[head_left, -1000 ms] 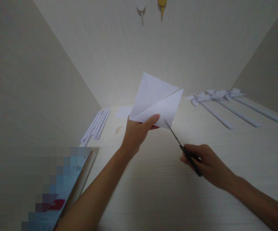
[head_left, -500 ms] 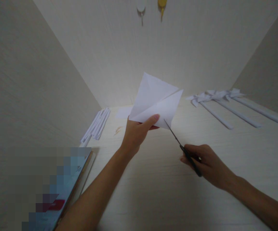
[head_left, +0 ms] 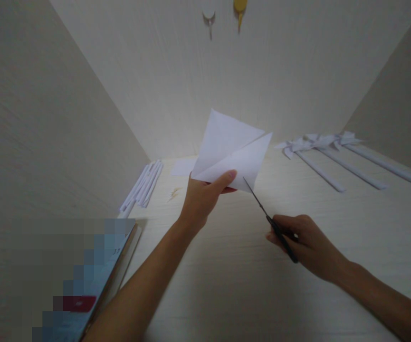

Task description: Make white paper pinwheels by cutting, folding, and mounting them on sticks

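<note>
A square sheet of white paper is pinched at its lower edge by my left hand, thumb on top and fingers underneath. One slit runs inward from its right corner, and a crease line continues across toward the left corner. My right hand is closed around the dark handles of a pair of scissors. The slim blades point up and left, and their tip lies over the paper near its lower corner; how far the blades are parted I cannot make out.
Several rolled white paper sticks lie at the left wall, near a flat white paper and small toothpick-like bits. Paper pinwheels on sticks lie at the right. A partly blurred screen or panel stands at lower left. Wall hooks hang above.
Almost nothing differs. The paper and both hands sit a few pixels lower and to the right, with the scissors still at the same place on the sheet.
</note>
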Tool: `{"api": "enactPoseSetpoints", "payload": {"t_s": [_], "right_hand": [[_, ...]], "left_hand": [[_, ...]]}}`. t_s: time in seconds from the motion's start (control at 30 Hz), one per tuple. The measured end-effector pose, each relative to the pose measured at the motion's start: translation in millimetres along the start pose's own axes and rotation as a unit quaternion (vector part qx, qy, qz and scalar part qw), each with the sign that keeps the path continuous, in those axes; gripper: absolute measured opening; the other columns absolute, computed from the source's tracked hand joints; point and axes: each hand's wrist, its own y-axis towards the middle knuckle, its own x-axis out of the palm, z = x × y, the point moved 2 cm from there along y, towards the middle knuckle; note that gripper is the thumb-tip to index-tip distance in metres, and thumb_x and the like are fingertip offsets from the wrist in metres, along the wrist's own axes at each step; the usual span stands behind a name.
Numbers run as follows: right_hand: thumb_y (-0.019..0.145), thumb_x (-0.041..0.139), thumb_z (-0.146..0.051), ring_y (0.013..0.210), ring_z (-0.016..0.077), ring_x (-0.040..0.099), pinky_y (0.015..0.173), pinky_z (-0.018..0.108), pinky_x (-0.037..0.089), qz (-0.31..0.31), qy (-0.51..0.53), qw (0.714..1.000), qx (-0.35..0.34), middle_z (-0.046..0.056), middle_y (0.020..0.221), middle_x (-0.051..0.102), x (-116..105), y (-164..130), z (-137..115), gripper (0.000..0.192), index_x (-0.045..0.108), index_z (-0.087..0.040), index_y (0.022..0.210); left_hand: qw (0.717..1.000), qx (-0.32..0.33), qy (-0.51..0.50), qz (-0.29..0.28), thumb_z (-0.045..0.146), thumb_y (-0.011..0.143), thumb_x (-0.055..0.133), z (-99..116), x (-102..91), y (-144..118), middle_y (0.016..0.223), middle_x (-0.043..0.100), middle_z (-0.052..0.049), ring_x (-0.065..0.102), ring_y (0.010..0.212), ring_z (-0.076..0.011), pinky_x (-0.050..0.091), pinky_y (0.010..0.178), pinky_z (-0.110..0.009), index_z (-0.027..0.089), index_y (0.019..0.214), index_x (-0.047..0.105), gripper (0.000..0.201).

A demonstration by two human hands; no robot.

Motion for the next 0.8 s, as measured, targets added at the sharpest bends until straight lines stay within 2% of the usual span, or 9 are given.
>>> {"api": "enactPoseSetpoints", "payload": {"t_s": [0.6,0.8], "right_hand": [[0.074,0.046,-0.036,0.042,0.0065,0.031,0.039,0.020,0.023,0.004,0.013,1.000,0.001,-0.006,0.045,0.034,-0.3,0.6,-1.7,0.030,0.033,-0.019,0.052],[0.075,0.044,-0.038,0.042,0.0069,0.031,0.039,0.021,0.023,0.000,0.020,1.000,0.003,-0.005,0.046,0.033,-0.6,-0.2,-2.0,0.032,0.033,-0.019,0.052]], "left_hand": [[0.999,-0.016,0.000,-0.029,0.026,0.055,0.066,-1.7,3.9,-4.2,0.078,0.065,-0.005,0.061,0.068,-0.0177,0.053,0.056,-0.027,0.016,0.092,0.061,0.038],[1.000,-0.017,0.009,-0.024,0.026,0.056,0.065,-2.0,3.2,-4.2,0.078,0.065,-0.006,0.061,0.068,-0.0174,0.053,0.056,-0.027,0.013,0.088,0.062,0.034]]}}
